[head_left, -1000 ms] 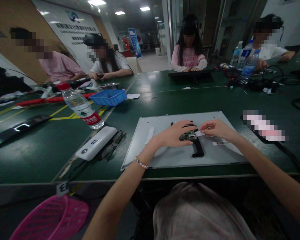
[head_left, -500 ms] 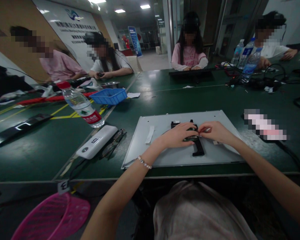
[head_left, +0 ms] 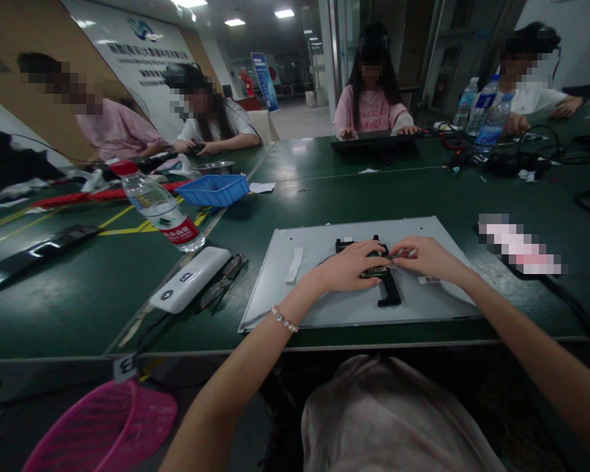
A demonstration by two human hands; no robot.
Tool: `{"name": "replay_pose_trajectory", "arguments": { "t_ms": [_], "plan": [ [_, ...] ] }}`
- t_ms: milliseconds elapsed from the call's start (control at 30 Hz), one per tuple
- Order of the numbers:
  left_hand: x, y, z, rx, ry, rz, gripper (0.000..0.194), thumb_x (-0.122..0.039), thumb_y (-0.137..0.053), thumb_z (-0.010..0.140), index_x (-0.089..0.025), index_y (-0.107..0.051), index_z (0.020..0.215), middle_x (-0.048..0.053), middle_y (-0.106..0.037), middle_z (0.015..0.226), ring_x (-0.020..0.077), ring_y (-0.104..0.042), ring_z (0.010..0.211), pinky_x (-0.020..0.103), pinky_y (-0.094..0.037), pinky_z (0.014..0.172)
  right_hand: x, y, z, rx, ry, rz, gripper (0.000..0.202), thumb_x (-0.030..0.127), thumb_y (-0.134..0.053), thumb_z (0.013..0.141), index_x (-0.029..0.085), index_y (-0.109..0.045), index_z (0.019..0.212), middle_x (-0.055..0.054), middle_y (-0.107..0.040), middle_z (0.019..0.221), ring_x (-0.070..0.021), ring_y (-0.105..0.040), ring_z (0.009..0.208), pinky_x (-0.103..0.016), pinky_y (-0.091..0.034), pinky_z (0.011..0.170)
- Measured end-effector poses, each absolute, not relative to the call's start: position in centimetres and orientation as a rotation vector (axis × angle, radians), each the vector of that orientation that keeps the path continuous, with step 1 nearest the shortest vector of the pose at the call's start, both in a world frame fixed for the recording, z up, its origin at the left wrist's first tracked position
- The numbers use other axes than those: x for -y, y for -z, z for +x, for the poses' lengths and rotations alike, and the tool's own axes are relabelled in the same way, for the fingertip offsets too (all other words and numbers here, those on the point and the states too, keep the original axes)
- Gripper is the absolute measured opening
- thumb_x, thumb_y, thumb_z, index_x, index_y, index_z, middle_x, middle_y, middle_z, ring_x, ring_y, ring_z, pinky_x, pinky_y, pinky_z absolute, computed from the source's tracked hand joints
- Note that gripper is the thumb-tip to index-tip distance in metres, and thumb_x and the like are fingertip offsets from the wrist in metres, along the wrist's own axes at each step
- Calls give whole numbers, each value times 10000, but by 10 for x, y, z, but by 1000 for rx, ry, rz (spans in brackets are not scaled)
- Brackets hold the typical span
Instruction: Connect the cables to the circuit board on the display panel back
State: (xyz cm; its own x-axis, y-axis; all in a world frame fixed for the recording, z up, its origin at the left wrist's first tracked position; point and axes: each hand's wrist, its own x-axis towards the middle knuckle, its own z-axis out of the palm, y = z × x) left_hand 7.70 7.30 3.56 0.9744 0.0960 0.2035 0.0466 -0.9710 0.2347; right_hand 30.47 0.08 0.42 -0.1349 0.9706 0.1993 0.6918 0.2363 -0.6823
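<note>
A black plastic frame (head_left: 391,292) with a small circuit board (head_left: 376,271) in it lies on a pale grey flat panel (head_left: 319,311). My left hand (head_left: 354,263) reaches over the frame from the left, its curved fingers gripping the board and hiding much of it. Close by on the right, my right hand (head_left: 427,257) is closed in a pinch at the board's right edge. Something small, thin and dark shows between its fingertips, too small to make out. A white paper strip (head_left: 294,265) lies on the panel left of the frame.
To the left are a white power bank (head_left: 191,280), glasses (head_left: 223,282), a water bottle (head_left: 164,213) and a blue tray (head_left: 214,190). A phone (head_left: 518,246) with a cable lies right. A pink basket (head_left: 103,426) stands below the table edge. Several people sit around the table.
My right hand's fingers have shifted slightly, and a thin dark piece now shows in the pinch. My left hand stays put. The person opposite has spread their hands apart over the keyboard.
</note>
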Motion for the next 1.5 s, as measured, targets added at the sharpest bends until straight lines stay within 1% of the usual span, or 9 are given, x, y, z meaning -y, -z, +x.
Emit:
{"name": "replay_pose_trajectory", "arguments": {
  "t_ms": [200,300,433,667,867,967,1167,1367,1500],
  "plan": [
    [-73,-36,76,-86,-338,2920,399,-271,-541,887,-212,-536,1282,110,-472,1348,256,-383,1313,406,-294,1122,2,-6,301,1881,-661,-1491,191,323,-621,757,194,-709,866,-54,-676,897,-184,-627,751,-288,-485,650],
    [-73,-34,77,-100,-353,2913,436,-263,-570,867,-220,-515,1297,111,-477,1349,261,-394,1306,422,-309,1109,2,-6,301,1865,-699,-1477,219,345,-620,760,196,-700,898,-48,-680,904,-183,-627,756,-294,-482,663],
    [-73,-33,77,-132,-366,2894,501,-266,-599,844,-217,-471,1326,123,-461,1371,269,-400,1302,441,-329,1089,1,-6,301,1878,-719,-1493,222,369,-628,755,199,-702,877,-44,-682,886,-187,-626,764,-301,-476,681],
    [-71,-36,76,-148,-374,2865,555,-261,-602,830,-203,-435,1357,131,-467,1362,265,-411,1292,432,-328,1088,-1,-7,308,1727,-883,-1501,177,336,-608,749,189,-683,813,-35,-696,783,-186,-636,730,-318,-487,707],
    [-69,-39,75,-145,-399,2835,647,-235,-624,800,-222,-383,1400,119,-451,1372,257,-409,1287,427,-326,1091,0,-10,314,1615,-1076,-1464,194,331,-652,698,185,-678,822,-34,-703,783,-187,-648,759,-319,-496,743],
    [-69,-40,75,-128,-390,2837,607,-234,-612,809,-241,-414,1383,117,-458,1364,266,-418,1280,443,-338,1078,0,-8,310,1622,-1103,-1464,171,296,-641,686,185,-683,809,-33,-711,790,-186,-653,770,-312,-499,757],
    [-69,-37,76,-39,-398,2855,417,-285,-600,836,-211,-568,1245,125,-474,1350,272,-408,1293,441,-317,1097,-3,-2,304,1725,-991,-1482,155,281,-602,713,193,-707,785,-32,-728,799,-198,-670,780,-317,-510,768],
    [-69,-36,78,-58,-400,2848,380,-255,-606,824,-193,-592,1198,128,-498,1327,265,-417,1289,444,-324,1096,-2,-4,302,1822,-817,-1573,202,294,-625,719,204,-724,870,-25,-730,824,-196,-654,756,-301,-503,703],
    [-68,-37,78,-75,-380,2849,370,-260,-595,832,-207,-591,1198,123,-495,1329,269,-408,1298,457,-323,1098,1,-8,300,1855,-779,-1583,225,320,-655,710,216,-718,899,-20,-726,857,-189,-628,716,-303,-494,657]
  ]
}}
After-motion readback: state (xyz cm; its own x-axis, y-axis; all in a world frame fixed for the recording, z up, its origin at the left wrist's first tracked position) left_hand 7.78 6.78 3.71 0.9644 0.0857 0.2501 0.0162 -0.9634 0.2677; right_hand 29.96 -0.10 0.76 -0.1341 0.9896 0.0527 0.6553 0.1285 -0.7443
